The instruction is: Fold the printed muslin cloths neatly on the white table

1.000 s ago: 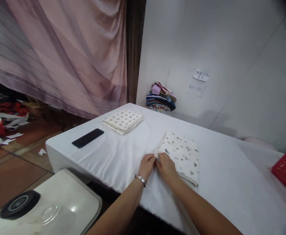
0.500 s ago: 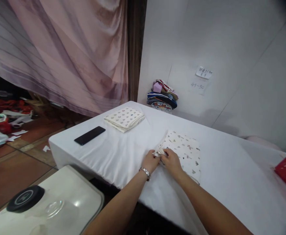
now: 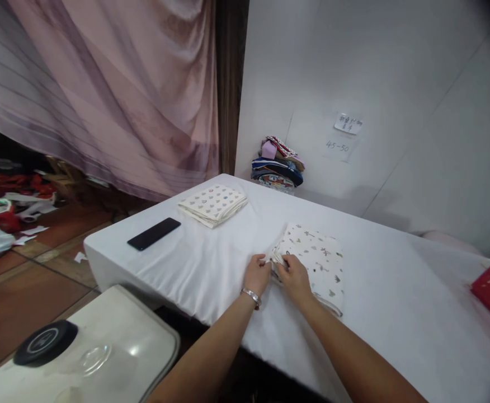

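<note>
Two hands, left hand (image 3: 257,275) and right hand (image 3: 294,277), pinching near corner of folded patterned cloth (image 3: 314,260). Cloth flat on white-covered counter (image 3: 375,268). Black phone (image 3: 154,233) near second folded cloth (image 3: 213,205), left of hands.

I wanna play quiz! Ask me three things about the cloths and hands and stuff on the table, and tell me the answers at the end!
1. True or false: the black phone lies on the white table.
2. Who wears the silver bracelet? A) right arm; B) left arm; C) both arms.
3. Fill in the blank: the left hand and the right hand pinch one ____ of the nearer cloth.

Key: 1. True. 2. B. 3. Corner.
</note>
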Action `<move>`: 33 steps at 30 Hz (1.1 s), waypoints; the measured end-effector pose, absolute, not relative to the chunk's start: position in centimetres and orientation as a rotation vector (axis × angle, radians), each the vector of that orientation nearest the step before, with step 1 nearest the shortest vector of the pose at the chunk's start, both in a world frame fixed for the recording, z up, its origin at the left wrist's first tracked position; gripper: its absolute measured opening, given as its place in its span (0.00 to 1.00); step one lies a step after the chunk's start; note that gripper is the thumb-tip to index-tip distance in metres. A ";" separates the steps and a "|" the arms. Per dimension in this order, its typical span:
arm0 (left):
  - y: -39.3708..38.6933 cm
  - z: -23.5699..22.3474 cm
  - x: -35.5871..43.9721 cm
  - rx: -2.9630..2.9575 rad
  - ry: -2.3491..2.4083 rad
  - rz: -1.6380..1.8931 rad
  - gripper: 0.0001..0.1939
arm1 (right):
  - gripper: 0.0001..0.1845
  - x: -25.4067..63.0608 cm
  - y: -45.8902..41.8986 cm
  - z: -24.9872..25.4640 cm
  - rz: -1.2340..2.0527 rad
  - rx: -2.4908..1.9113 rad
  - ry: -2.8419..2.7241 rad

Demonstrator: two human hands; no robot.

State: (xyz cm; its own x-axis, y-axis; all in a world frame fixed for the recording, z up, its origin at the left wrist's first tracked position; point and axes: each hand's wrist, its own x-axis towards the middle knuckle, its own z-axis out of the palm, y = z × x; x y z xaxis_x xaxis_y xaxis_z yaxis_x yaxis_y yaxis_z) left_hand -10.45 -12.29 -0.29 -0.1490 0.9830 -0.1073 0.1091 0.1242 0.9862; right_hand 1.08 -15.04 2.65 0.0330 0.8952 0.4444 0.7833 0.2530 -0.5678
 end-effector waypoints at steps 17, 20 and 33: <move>-12.7 0.4 -10.3 0.761 1.176 1.264 0.16 | 0.10 0.2 -15.9 2.5 0.017 -1.592 -2.039; -13.0 0.9 -10.6 0.753 1.173 1.264 0.17 | 0.12 0.1 -16.2 2.4 -0.039 -1.567 -2.083; -13.2 1.8 -12.0 1.731 1.671 0.801 0.12 | 0.12 2.2 -14.6 4.1 0.021 -1.669 -1.929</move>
State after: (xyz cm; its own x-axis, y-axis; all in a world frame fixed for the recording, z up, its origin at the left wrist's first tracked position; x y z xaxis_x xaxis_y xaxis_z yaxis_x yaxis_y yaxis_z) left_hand -11.95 -13.19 1.81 0.0270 0.9995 0.0176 0.6399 -0.0308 0.7678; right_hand 2.21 -14.58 4.11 -0.0473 0.9103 0.4113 0.9011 0.2166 -0.3756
